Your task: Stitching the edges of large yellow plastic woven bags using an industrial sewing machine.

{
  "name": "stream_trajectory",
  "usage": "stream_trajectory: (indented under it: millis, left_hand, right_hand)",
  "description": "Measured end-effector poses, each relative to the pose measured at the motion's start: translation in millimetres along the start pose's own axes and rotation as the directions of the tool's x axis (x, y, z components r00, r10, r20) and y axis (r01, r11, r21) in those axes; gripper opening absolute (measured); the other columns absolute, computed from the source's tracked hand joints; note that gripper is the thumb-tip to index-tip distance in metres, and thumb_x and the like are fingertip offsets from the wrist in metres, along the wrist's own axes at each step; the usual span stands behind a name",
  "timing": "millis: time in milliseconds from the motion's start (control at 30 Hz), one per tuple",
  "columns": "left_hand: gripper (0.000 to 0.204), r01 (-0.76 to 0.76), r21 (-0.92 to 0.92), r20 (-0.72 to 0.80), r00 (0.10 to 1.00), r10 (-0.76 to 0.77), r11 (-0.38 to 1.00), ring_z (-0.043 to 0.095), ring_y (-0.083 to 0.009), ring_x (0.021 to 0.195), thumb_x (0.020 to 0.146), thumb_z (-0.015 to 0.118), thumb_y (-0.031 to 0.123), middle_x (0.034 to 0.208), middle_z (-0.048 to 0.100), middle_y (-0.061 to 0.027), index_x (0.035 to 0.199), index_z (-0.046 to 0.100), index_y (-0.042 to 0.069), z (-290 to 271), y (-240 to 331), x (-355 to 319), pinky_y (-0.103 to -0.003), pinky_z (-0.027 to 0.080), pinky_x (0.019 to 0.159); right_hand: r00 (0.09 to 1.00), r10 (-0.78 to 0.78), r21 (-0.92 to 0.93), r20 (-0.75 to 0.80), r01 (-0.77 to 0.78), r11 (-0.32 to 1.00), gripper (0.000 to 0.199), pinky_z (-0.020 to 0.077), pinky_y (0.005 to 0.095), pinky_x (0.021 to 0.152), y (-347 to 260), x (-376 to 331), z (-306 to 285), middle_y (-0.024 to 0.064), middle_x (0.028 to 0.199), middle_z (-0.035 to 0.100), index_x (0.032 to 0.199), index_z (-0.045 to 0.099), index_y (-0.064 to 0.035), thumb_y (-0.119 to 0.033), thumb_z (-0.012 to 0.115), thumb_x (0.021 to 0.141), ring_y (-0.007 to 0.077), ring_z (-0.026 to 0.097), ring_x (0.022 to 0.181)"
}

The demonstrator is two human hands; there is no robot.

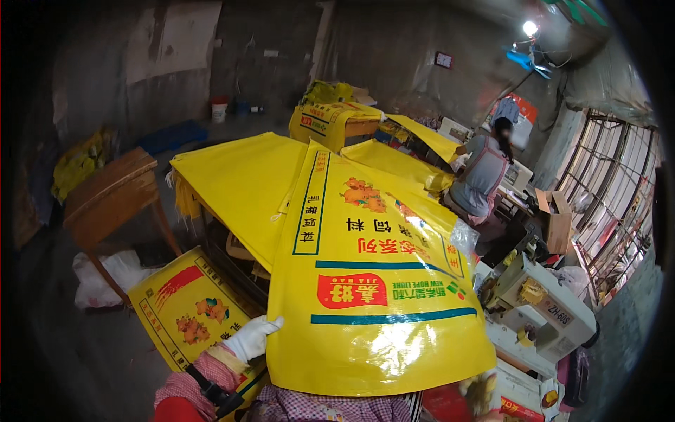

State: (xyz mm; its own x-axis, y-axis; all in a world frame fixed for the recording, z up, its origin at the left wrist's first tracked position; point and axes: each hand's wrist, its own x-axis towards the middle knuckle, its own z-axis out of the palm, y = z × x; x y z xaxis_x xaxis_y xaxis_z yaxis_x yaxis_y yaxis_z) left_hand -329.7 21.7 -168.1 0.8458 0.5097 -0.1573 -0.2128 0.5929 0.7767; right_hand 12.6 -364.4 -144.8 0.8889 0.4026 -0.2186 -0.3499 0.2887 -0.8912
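A large yellow printed sack (394, 352) spreads out in front of me, its near edge over my lap and its far end resting on other yellow material. My left hand (253, 337), in a white glove, pinches the sack's left edge near its lower corner. At the sack's lower right corner is my right hand (481, 392), blurred and partly covered, so its fingers do not show clearly. Left of the sack lies a stack of plain yellow sacks (235, 176) on a stand. Another printed sack (179, 309) lies lower, beside my left forearm.
A white sewing machine (545, 309) stands close on my right. Left is a wooden table (112, 190), with a white plastic bag (105, 278) below it. Farther back, a person (481, 172) sits at another machine, near a cardboard box (557, 218) and a barred window (608, 190).
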Motion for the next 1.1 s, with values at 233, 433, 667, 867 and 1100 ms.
stream_trajectory:
  millis: [233,433,667,867,1100]
  left_hand:
    - [0.038,-0.245,0.391,-0.103,0.946,0.307,0.887,0.058,-0.0155,0.091,0.087,0.052,0.028,0.101,0.061,-0.0072,0.110,0.054,-0.003,-26,73,-65,-0.027,0.044,0.082]
    - [0.038,-0.473,0.405,-0.395,0.681,0.616,0.783,0.054,-0.0166,0.102,0.090,0.046,0.020,0.115,0.055,-0.0090,0.121,0.046,-0.002,-88,95,-213,-0.029,0.043,0.087]
    - [0.035,-0.437,0.347,-0.760,0.388,0.522,0.830,0.056,-0.0194,0.096,0.091,0.044,0.025,0.107,0.057,-0.0076,0.116,0.050,0.001,-188,-73,-335,-0.034,0.045,0.084]
    - [0.031,-0.246,0.325,-0.927,0.106,0.359,0.913,0.058,-0.0192,0.082,0.090,0.048,0.026,0.095,0.061,-0.0086,0.105,0.056,0.000,-278,-223,-341,-0.032,0.047,0.073]
    - [0.032,-0.072,0.140,-0.989,0.035,0.143,0.988,0.059,-0.0210,0.079,0.087,0.051,0.026,0.091,0.062,-0.0097,0.104,0.057,-0.001,-312,-256,-356,-0.033,0.047,0.067]
  right_hand:
    - [0.774,-0.450,-0.168,0.446,0.566,0.807,0.054,0.0472,0.0322,0.077,60,83,48,0.0116,0.107,0.053,0.124,0.041,-0.0054,-0.038,0.055,0.084,0.0222,0.052,0.098]
    - [0.854,0.191,0.006,0.483,-0.222,0.975,0.042,0.0454,0.0306,0.067,119,42,178,0.0084,0.090,0.057,0.108,0.052,-0.0043,-0.041,0.049,0.087,0.0200,0.053,0.081]
    - [0.804,0.479,-0.569,0.353,-0.222,0.792,0.032,0.0445,0.0274,0.058,191,-40,274,0.0053,0.083,0.059,0.099,0.057,-0.0055,-0.034,0.055,0.086,0.0155,0.054,0.070]
    - [0.637,0.707,-0.507,0.306,-0.519,0.688,0.041,0.0495,0.0398,0.063,275,-14,278,0.0109,0.096,0.062,0.110,0.055,-0.0041,-0.037,0.055,0.086,0.0236,0.061,0.077]
    - [0.356,0.620,-0.215,0.699,-0.723,0.657,0.042,0.0380,0.0377,0.096,290,-14,290,0.0114,0.118,0.053,0.120,0.046,-0.0004,-0.028,0.052,0.089,0.0252,0.050,0.109]
